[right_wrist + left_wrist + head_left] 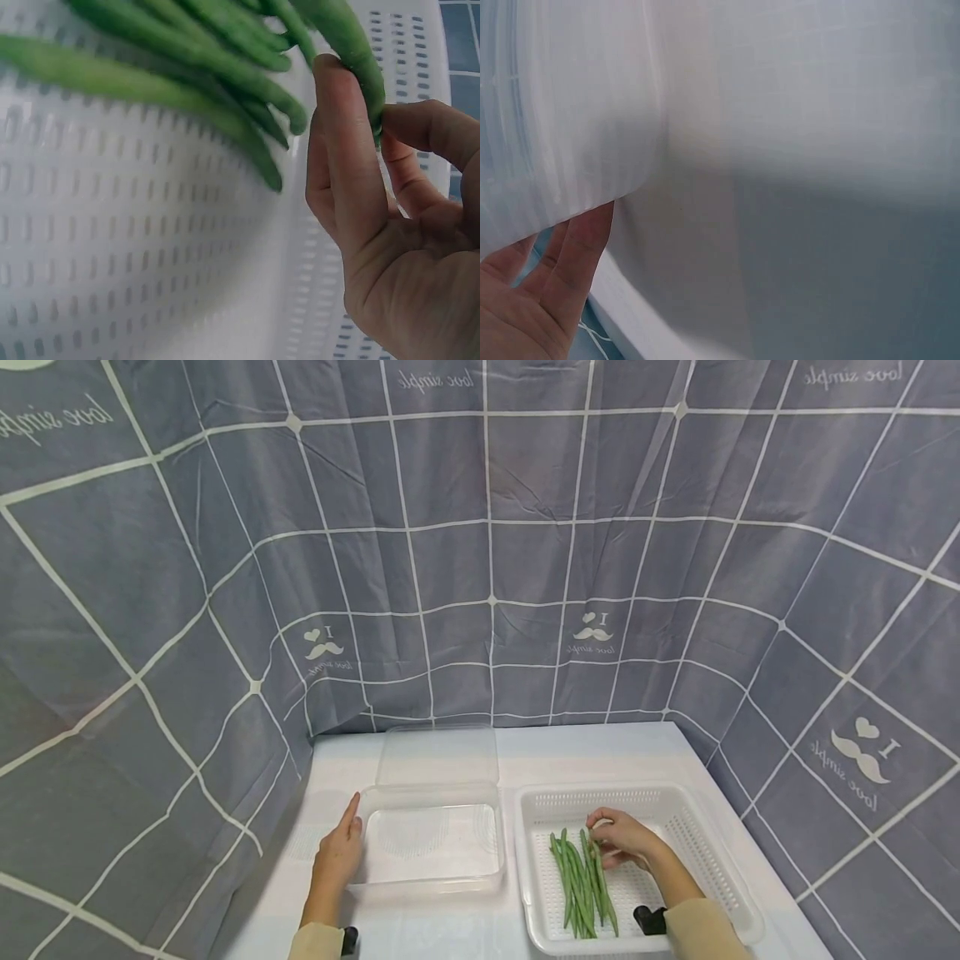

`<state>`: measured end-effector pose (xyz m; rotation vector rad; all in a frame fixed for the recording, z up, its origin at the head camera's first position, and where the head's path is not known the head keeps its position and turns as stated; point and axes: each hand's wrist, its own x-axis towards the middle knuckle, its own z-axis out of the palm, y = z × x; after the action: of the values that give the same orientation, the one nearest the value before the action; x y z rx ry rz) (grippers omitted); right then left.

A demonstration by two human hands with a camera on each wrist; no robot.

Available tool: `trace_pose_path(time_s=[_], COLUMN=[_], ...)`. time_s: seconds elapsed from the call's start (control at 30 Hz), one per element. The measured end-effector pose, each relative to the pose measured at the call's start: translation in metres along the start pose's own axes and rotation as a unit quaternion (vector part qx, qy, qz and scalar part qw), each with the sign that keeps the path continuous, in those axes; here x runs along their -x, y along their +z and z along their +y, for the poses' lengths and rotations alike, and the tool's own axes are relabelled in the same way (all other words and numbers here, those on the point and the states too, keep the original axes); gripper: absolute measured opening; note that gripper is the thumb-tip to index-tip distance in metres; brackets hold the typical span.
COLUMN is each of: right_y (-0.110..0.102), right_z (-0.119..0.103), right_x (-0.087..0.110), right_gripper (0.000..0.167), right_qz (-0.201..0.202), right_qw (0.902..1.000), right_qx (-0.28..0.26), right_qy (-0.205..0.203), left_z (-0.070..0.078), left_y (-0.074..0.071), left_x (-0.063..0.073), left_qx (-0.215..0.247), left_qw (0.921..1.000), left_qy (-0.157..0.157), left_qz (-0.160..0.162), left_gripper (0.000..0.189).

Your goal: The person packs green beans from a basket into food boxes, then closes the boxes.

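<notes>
Several green beans (577, 885) lie side by side in a white perforated basket (523, 868). At their far ends, my right hand (622, 837) pinches one green bean (351, 45) near its tip between thumb and fingers; the other beans lie to its left in the right wrist view. A clear rectangular plastic container (427, 887) stands left of the basket. My left hand (341, 852) is at its left side, with the fingers extended. In the left wrist view, those fingers touch the container's wall (577, 127), which hides their tips.
Behind the container lies a flat clear lid (438, 758). Everything stands on a white table (585, 747). A grey checked curtain (525, 560) encloses the table at the back and both sides. The basket and container stand close together.
</notes>
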<state>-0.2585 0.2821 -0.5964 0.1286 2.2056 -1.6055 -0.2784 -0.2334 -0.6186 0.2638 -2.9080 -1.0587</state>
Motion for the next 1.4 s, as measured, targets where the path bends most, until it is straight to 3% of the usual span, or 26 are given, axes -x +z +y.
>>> trace_pose_path(time_s=[0.43, 0.73, 1.4], right_y=[0.005, 0.019, 0.084], right_z=[-0.041, -0.069, -0.135], right_x=[0.000, -0.005, -0.041], right_gripper=[0.040, 0.041, 0.030], right_qz=[-0.049, -0.071, -0.121], right_qw=[0.9956, 0.9932, 0.9862], right_qx=[-0.056, -0.049, -0.041], right_qy=[-0.057, -0.078, -0.105], left_z=[0.000, -0.002, -0.006], left_y=[0.001, -0.002, 0.001], left_x=[0.000, 0.002, 0.000], left_qx=[-0.001, 0.002, 0.011], left_qw=[1.0000, 1.0000, 0.9998], left_qy=[-0.006, 0.000, 0.006], left_qz=[0.000, 0.003, 0.016], left_gripper=[0.055, 0.055, 0.053])
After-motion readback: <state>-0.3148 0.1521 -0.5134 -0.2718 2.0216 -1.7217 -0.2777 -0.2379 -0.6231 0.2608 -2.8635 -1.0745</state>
